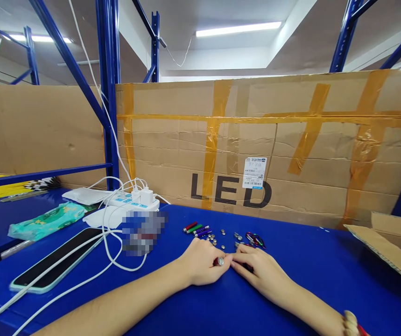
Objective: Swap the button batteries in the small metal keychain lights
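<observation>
The left hand [203, 262] is curled around a red tube [217, 262], whose silver end shows by the thumb, while the right hand [259, 267], fingers bent, meets it just right of that tube; whether it grips the dark thing [248, 267] beneath its palm I cannot tell. Should the left hand's curl loosen, the smooth tube could slip onto the table [326, 275]. The small silver discs [223, 232] lying loose beyond the tube could scatter if a knuckle brushes them.

Left grip [203, 262] and right grip [258, 268] curled, fingertips [234, 264] close together, forearms [133, 295] inward.
</observation>
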Action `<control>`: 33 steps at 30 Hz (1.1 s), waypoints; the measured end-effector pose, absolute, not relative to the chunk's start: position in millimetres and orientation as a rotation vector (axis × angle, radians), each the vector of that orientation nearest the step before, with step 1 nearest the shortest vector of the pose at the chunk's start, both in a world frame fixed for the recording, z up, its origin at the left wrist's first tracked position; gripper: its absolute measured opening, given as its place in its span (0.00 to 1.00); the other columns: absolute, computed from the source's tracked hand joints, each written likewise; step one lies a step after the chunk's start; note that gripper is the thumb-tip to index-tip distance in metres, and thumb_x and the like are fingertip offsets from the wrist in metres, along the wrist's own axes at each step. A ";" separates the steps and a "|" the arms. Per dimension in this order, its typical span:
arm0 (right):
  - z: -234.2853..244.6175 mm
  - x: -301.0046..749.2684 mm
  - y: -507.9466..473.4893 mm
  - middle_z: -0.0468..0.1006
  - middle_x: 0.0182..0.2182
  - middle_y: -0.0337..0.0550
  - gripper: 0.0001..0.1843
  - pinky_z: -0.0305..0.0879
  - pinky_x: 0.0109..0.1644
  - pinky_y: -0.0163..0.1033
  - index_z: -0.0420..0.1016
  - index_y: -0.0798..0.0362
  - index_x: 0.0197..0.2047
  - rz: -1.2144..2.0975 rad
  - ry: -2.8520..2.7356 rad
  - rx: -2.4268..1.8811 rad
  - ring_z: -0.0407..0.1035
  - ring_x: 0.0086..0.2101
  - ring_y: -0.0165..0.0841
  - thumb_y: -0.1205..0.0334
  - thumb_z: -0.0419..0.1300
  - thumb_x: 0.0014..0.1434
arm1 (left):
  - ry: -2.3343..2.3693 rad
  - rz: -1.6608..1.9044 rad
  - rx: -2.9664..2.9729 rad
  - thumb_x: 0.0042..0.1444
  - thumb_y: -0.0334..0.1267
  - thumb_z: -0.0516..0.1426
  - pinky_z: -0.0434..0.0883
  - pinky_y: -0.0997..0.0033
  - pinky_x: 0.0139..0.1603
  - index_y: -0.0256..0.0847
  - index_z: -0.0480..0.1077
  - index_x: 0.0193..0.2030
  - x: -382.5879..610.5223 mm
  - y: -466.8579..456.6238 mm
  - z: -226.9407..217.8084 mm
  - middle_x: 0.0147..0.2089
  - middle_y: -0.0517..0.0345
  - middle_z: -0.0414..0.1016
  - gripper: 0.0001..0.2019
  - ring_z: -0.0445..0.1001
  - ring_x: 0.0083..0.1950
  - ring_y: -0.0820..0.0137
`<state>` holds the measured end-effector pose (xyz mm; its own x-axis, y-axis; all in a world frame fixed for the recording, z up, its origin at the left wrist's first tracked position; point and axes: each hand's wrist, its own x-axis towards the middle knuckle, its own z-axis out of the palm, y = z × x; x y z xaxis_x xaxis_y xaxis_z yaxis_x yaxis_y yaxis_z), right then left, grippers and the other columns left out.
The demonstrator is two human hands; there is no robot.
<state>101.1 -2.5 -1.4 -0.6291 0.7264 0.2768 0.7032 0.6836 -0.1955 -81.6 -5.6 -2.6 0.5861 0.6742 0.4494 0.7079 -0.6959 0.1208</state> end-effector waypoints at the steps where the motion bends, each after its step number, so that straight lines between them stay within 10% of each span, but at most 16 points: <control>1: -1.2 101.5 -2.2 0.71 0.29 0.40 0.18 0.60 0.36 0.36 0.75 0.47 0.36 0.083 -2.570 -1.123 0.66 0.32 0.33 0.58 0.44 0.63 | -1.208 -0.747 -2.729 0.58 0.39 0.47 0.48 0.72 0.21 0.38 0.62 0.15 -81.6 -5.2 -3.0 0.14 0.63 0.61 0.21 0.58 0.17 0.75; 33: 4.3 106.8 -4.0 0.74 0.30 0.35 0.06 0.59 0.33 0.32 0.70 0.48 0.35 0.350 -2.502 -1.222 0.67 0.30 0.29 0.57 0.55 0.57 | -1.302 -0.883 -2.665 0.56 0.50 0.53 0.49 0.74 0.22 0.38 0.68 0.19 -81.7 0.5 -4.7 0.18 0.62 0.70 0.21 0.66 0.21 0.75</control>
